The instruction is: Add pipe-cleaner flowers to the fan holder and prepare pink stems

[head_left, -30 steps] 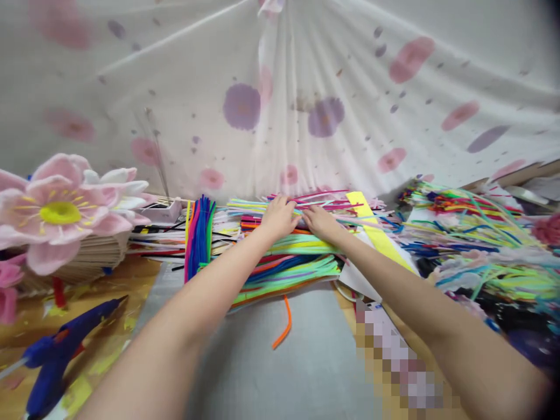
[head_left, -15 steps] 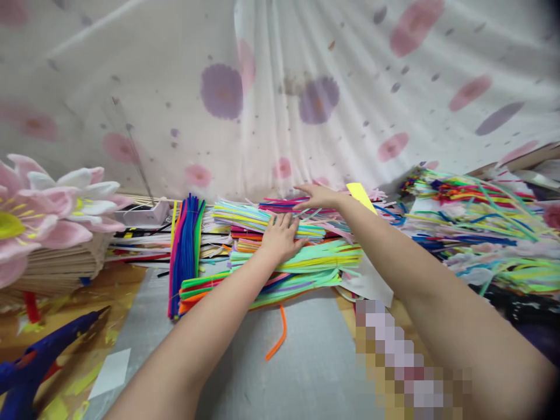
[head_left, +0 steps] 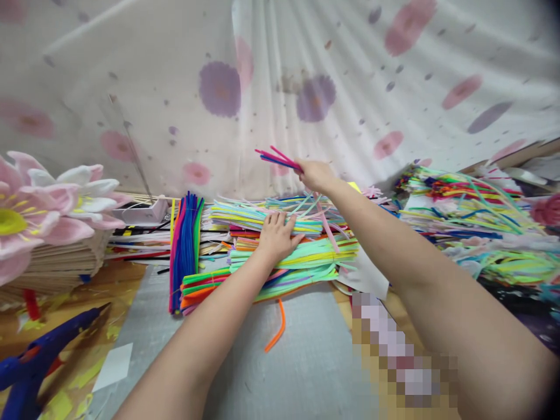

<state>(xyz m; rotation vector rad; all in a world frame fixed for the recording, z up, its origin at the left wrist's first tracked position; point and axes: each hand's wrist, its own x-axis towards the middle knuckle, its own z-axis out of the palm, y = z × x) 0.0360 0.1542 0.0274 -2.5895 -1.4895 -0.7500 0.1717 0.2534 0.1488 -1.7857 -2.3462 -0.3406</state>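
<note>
Slender magenta and blue fuzzy stems are projecting leftward from the right hand, whose fingers are clamping their ends above stacked multicoloured bundles of fuzzy stems, before a white cloth with pink and purple blossoms. The left hand is resting palm down on the stack, fingers slightly apart. One bent orange fuzzy stem is lying nearer, on a flat grey mat.

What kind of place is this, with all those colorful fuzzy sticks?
It looks like a crafting corner, maybe in a home or a small workshop. The clues are the bundles of colorful fuzzy sticks, the blue glue gun and the big pink flower.
</note>
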